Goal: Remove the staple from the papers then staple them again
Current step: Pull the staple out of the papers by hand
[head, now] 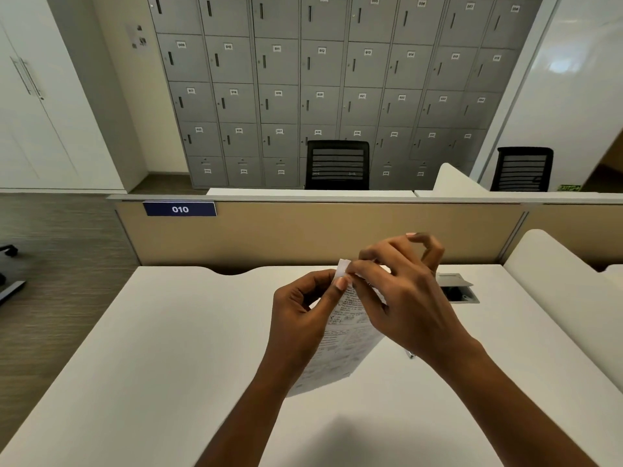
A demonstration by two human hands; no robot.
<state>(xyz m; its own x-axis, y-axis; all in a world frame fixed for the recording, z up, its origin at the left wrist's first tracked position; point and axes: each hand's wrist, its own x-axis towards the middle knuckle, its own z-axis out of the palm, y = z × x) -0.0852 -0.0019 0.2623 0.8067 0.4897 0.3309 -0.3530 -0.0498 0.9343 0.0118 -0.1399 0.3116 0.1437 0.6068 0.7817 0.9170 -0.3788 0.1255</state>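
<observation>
The printed papers (344,342) hang in the air above the white desk (151,348), their lower edge pointing toward me. My left hand (300,315) pinches the top corner from the left. My right hand (401,291) grips the same corner from the right, thumb and forefinger on the folded-up tip. The staple itself is hidden under my fingertips. A small metal object (412,354) shows on the desk below my right wrist; I cannot tell what it is.
An open cable hatch (456,288) is set in the desk behind my right hand. A beige partition (320,230) with a "010" label closes the desk's far side. A white curved divider (566,298) stands at right. Grey lockers and two black chairs lie beyond.
</observation>
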